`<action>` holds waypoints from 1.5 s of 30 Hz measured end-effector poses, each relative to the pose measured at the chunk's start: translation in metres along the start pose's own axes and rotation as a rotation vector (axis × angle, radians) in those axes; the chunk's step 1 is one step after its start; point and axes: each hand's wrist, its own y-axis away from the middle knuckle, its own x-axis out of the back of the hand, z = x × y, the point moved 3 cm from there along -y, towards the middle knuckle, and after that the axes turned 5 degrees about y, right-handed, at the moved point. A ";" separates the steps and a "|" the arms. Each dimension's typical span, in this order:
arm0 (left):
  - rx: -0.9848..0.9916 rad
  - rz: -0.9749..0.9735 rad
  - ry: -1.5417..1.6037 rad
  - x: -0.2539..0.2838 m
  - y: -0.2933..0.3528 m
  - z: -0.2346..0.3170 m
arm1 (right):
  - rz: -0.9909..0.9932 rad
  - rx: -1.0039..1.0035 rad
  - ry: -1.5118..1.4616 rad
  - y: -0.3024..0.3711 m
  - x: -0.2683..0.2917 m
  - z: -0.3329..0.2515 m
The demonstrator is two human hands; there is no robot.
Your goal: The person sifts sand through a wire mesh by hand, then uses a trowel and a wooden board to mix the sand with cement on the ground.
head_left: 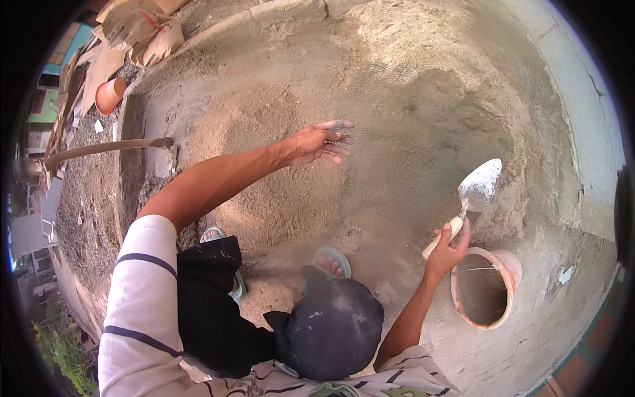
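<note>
My right hand (453,243) is wrapped round the pale handle of a trowel (481,185). Its metal blade, smeared with whitish grey material, points away from me. On the left, my left hand (321,142) reaches out with fingers apart, at the near-left side of a fine grey mesh (390,86). Whether those fingertips touch the mesh I cannot tell. Beneath and around the mesh lies grey-brown sandy material, with a sand heap (258,119) under my left forearm. Close by my right wrist stands an orange-rimmed bucket (515,278), greyish inside.
My sandalled feet (331,263) and dark-clad knees are at the near side. A long curved wooden handle (106,151) leans over the low edge at left. Beyond it are an orange pot (110,96) and crumpled paper sacks (142,33). A pale wall (569,59) borders the right.
</note>
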 end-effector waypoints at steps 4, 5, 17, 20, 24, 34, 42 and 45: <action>-0.007 0.080 0.052 -0.003 -0.047 -0.011 | 0.039 0.088 0.032 0.014 -0.008 0.025; -0.021 0.098 0.029 -0.003 -0.057 -0.018 | -0.029 0.043 0.034 0.017 -0.013 0.023; 0.090 0.313 -0.540 0.068 -0.018 -0.008 | -0.407 0.114 1.009 -0.039 -0.065 0.107; 0.032 0.204 -1.312 0.150 0.053 0.048 | -0.343 0.153 1.097 -0.041 -0.059 0.112; 0.357 0.602 -1.823 0.311 0.189 0.127 | -0.274 0.250 1.162 -0.036 -0.059 0.121; 1.085 1.022 -1.620 0.546 0.489 0.233 | -0.508 0.234 1.083 0.028 -0.116 -0.032; 0.834 0.914 -0.396 0.478 0.622 0.057 | -0.838 0.056 0.819 0.117 -0.231 -0.223; 0.594 1.007 -0.307 0.404 0.610 0.067 | -0.960 0.067 0.796 0.157 -0.253 -0.314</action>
